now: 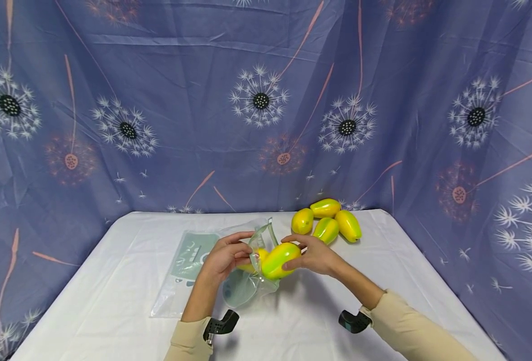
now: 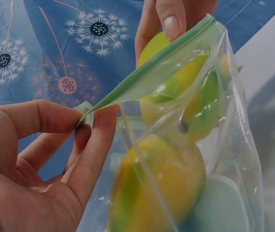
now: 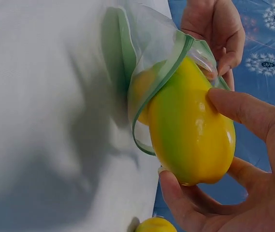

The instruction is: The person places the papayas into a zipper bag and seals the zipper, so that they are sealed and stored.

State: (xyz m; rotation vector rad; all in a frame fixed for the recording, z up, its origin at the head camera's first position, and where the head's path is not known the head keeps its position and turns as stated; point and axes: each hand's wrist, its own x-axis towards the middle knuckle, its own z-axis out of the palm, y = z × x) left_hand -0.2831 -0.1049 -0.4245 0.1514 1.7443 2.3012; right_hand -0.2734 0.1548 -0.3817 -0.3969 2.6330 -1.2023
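Note:
My right hand grips a yellow-green papaya by its blunt end, thumb on one side and fingers on the other. The papaya's narrow end is inside the mouth of a clear zip bag with a green rim. My left hand pinches that rim between thumb and fingers and holds the mouth apart. Through the plastic in the left wrist view, another papaya shows lower in the bag. A pale green printed patch covers part of the bag's side.
Several more papayas lie grouped at the back right of the white-covered table. A flat clear bag with a green print lies left of the hands. A blue dandelion-print curtain hangs behind and at both sides.

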